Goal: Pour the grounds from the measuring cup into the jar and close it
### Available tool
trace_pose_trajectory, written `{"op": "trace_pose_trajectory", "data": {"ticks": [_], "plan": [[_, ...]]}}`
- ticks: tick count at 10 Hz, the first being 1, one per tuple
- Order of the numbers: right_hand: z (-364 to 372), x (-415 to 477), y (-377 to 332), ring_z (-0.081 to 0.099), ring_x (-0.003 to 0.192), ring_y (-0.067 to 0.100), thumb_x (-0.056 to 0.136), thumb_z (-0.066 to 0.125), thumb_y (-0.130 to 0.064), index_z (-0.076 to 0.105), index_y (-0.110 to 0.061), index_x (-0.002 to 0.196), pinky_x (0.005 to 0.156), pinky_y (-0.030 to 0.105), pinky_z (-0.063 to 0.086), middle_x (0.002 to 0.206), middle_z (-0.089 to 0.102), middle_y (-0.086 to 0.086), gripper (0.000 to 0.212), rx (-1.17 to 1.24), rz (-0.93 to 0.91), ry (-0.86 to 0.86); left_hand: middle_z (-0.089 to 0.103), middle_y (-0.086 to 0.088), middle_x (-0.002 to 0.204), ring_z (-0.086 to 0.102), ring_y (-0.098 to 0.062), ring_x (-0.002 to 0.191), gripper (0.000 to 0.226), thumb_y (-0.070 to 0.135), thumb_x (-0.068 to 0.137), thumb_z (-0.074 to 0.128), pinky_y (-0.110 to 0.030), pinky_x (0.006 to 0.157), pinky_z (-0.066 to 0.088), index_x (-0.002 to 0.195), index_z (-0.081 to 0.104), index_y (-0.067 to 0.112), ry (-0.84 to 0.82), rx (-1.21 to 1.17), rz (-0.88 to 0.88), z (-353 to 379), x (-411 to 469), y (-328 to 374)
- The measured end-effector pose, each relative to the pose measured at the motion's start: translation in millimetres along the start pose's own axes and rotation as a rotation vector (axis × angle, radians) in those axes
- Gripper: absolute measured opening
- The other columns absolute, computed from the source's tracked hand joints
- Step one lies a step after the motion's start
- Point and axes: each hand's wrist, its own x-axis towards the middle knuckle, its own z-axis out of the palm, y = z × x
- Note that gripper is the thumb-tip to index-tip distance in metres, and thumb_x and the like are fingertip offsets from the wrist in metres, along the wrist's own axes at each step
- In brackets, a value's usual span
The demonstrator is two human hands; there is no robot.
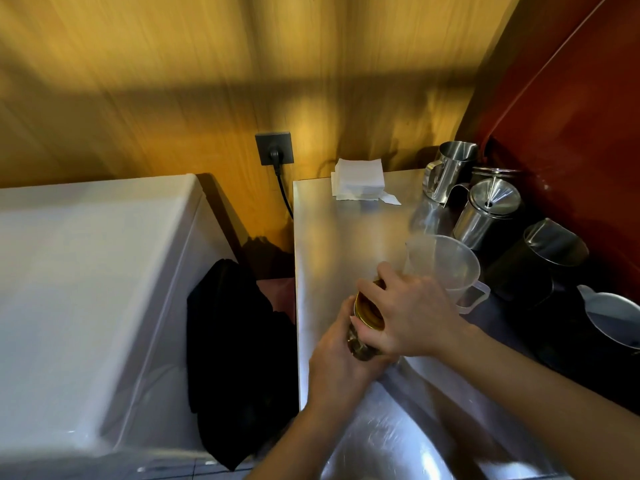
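A small glass jar (360, 349) with dark grounds inside is held just above the steel counter (346, 230), tilted toward the left. My left hand (337, 362) wraps its body from below. My right hand (408, 317) grips the gold lid (369, 315) on the jar's mouth, fingers spread over the rim. The clear plastic measuring cup (446, 265) stands upright on the counter just behind my right hand; it looks empty, and its handle points right.
Several steel pitchers (450, 168) and dark jugs (540, 261) crowd the counter's right side against a red wall. A stack of white paper filters (358, 180) lies at the back. A steel sink (388, 441) sits below my arms. A white appliance (86, 271) and black cloth (235, 341) are left.
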Motion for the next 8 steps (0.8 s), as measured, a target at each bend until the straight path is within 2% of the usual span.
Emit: {"op": "trace_pose_trajectory", "data": {"ticks": [1,2,4,5,6,7,8], "plan": [[2,2,-4,0.047,0.038,0.026,0.075,0.048,-0.057,0.056,-0.017,0.085,0.042,0.021,0.027,0.069,0.053,0.009,0.042,-0.027,0.057,0.028,0.064,0.020,0.110,0.059,0.001,0.101,0.088,0.063,0.056,0.076,-0.036,0.081,0.054,0.133,0.037,0.042,0.107,0.053,-0.011,9,-5,-1],[5,3,-6,0.045,0.036,0.026,0.074,0.054,-0.055,0.056,-0.017,0.082,0.042,0.021,0.027,0.068,0.052,0.009,0.039,-0.010,0.089,0.051,0.064,0.021,0.110,0.059,0.002,0.101,0.089,0.065,0.056,0.076,-0.035,0.080,0.055,0.132,0.038,0.041,0.120,0.053,-0.030,12,-6,-2],[2,1,-5,0.049,0.041,0.026,0.075,0.045,-0.057,0.056,-0.018,0.085,0.041,0.022,0.029,0.071,0.052,0.009,0.042,0.034,0.096,0.057,0.062,0.027,0.107,0.059,0.003,0.098,0.082,0.056,0.056,0.078,-0.033,0.077,0.056,0.125,0.034,0.053,0.054,0.033,-0.037,5,-2,4],[1,-1,-2,0.055,0.053,0.027,0.075,0.038,-0.067,0.053,-0.021,0.097,0.044,0.027,0.036,0.080,0.055,0.007,0.053,0.028,0.103,0.021,0.057,0.021,0.113,0.057,-0.004,0.104,0.079,0.045,0.059,0.081,-0.035,0.083,0.053,0.123,0.035,0.052,-0.039,-0.003,-0.033,-2,2,8],[-5,-1,7,0.058,0.073,0.023,0.068,0.030,-0.080,0.043,-0.030,0.114,0.058,0.030,0.039,0.093,0.056,0.000,0.070,0.060,0.086,-0.105,0.039,0.012,0.115,0.042,-0.012,0.114,0.085,0.049,0.058,0.080,-0.025,0.094,0.041,0.130,0.036,0.041,-0.085,0.094,-0.030,-16,5,15],[-14,3,22,0.052,0.088,0.017,0.067,0.032,-0.083,0.036,-0.036,0.124,0.076,0.032,0.037,0.101,0.055,-0.005,0.075,0.150,0.026,-0.228,0.032,0.008,0.123,0.031,-0.013,0.123,0.070,0.052,0.060,0.077,-0.030,0.104,0.031,0.118,0.037,0.056,-0.230,0.182,-0.032,-39,15,25],[-20,9,35,0.048,0.105,0.016,0.069,0.040,-0.077,0.038,-0.034,0.128,0.088,0.034,0.040,0.118,0.052,-0.005,0.073,0.250,-0.028,-0.325,0.019,0.012,0.137,0.016,-0.006,0.130,0.072,0.051,0.068,0.076,-0.027,0.106,0.021,0.127,0.036,0.050,-0.325,0.224,-0.045,-61,21,38]]}}
